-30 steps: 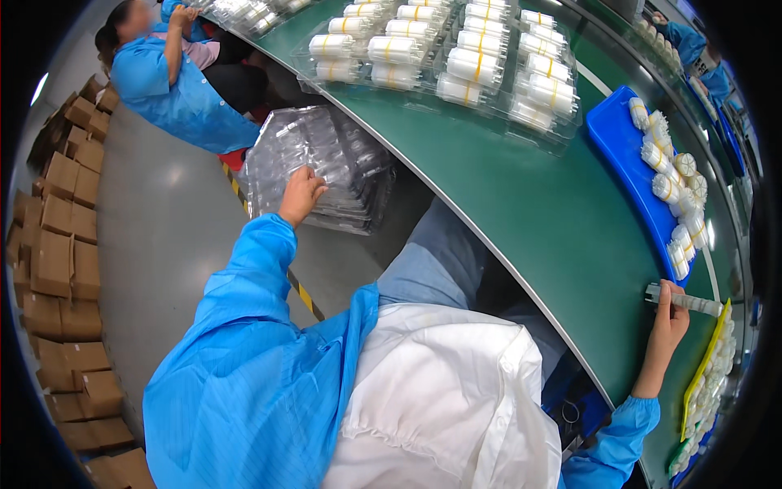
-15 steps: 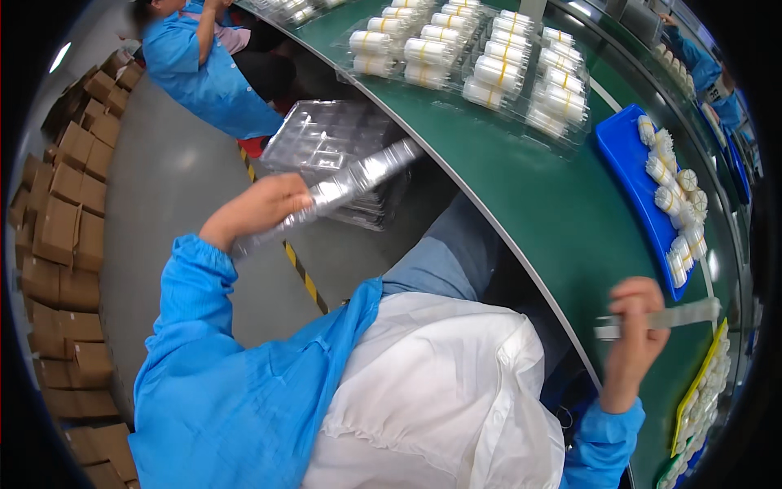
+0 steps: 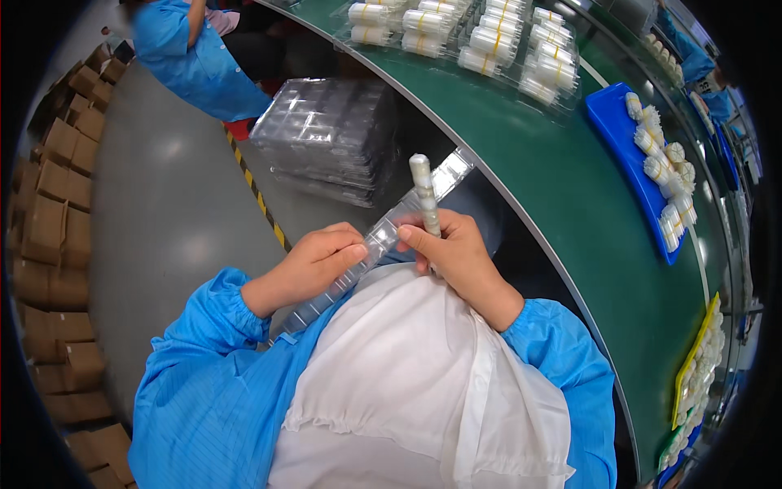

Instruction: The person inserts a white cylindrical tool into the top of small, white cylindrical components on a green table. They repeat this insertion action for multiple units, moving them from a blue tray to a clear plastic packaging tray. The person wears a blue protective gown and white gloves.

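A long clear plastic blister tray slants across my lap, its far end by the table edge. My left hand is closed on the tray's middle, thumb on top. My right hand grips a slim whitish stick, which stands up out of the fist and looks like small pieces in a row. The thumb and fingertips of that hand also reach the tray's edge, close to the left hand. What lies in the right palm is hidden.
To my right curves a green table, bearing clear trays of white bundles, a blue tray and a yellow tray. Stacked clear trays stand beyond my left hand. Cartons line the left; a co-worker sits far left.
My right hand has come from over the table to my lap with the whitish stick. My left hand has brought the tray lower and nearer to me.
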Demonstrator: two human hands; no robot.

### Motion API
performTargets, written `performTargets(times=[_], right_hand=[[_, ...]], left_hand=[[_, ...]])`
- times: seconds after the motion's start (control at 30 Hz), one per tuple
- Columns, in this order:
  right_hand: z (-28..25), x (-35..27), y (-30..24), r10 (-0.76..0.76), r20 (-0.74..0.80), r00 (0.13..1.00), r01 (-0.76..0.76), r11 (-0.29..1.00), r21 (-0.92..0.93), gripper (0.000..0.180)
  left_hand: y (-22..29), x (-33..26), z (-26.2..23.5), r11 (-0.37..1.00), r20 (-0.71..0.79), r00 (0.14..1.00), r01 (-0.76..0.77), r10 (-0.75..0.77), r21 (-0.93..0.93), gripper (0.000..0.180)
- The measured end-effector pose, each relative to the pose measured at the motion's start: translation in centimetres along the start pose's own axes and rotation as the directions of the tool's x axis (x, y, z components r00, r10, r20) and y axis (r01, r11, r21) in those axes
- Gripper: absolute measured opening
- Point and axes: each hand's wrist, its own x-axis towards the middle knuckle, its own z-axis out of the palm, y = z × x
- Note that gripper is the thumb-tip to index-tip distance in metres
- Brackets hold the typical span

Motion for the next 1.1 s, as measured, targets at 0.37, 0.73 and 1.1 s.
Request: performTargets(times=[0.37, 0.73, 1.1], right_hand=[[-0.4, -0.1, 0.0, 0.073, 0.042, 0.996, -0.079, 0.983, 0.163, 0.021], [-1.1, -1.0, 0.5, 0.158, 0.078, 0.984, -0.169, 0.969, 0.182, 0.013], [-1.3, -1.6, 0.5, 0.187, 0.029, 0.982, -0.189, 0.973, 0.129, 0.013]], left_hand=[[0.4, -0.1, -0.2, 0.967, 0.077, 0.979, 0.199, -0.189, -0.161, 0.030], [-7.9, -1.1, -15.7, 0.900, -0.503, 0.767, 0.432, -0.398, -0.054, 0.029], [-23.4, 16.5, -17.2, 0.465, -0.353, 0.931, 0.273, 0.093, 0.842, 0.017]])
